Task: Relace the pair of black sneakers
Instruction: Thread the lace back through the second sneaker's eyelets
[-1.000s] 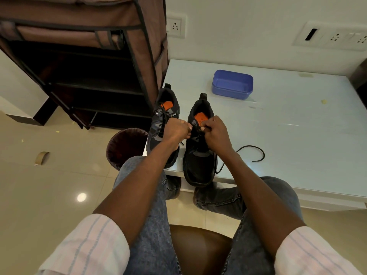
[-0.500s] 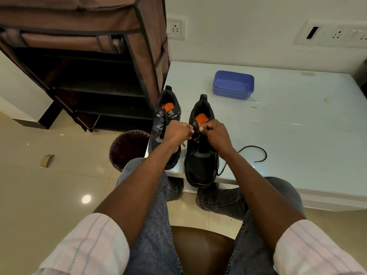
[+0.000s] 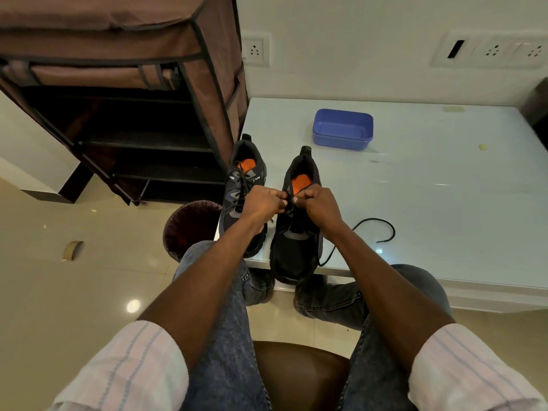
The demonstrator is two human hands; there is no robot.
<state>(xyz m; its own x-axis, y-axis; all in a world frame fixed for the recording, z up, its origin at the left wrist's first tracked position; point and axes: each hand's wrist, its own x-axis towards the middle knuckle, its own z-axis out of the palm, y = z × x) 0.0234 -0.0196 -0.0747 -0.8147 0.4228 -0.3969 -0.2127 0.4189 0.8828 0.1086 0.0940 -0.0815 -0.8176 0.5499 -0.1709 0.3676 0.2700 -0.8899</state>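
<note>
Sitting on a brown stool, I face a glossy white table point(image 3: 430, 188) with both arms stretched forward. Farthest left stands a brown fabric shoe rack point(image 3: 124, 93), and a dark round wastebasket point(image 3: 189, 229) sits on the floor just below the table's near corner. On that corner rests the left black mesh sneaker with an orange insole point(image 3: 244, 188), already laced. Its toe reaches the table edge, directly above the basket, so a nudge from my wrist could tip it in.

My left hand point(image 3: 262, 204) is curled, pinching the black shoelace point(image 3: 376, 229) at the upper eyelets of the right black sneaker point(image 3: 296, 232). My right hand point(image 3: 321, 206) is curled too, gripping the lace or tongue just beside it; knuckles hide exactly which. This shoe's toe juts past the table edge over my knees, so a hard tug could drag it off.

The lace's loose tail loops across the table to the right. Uneven pulling could leave one end short, or the tail could snag my forearm. Farther back sits a blue plastic rectangular tub point(image 3: 342, 133), well apart.
</note>
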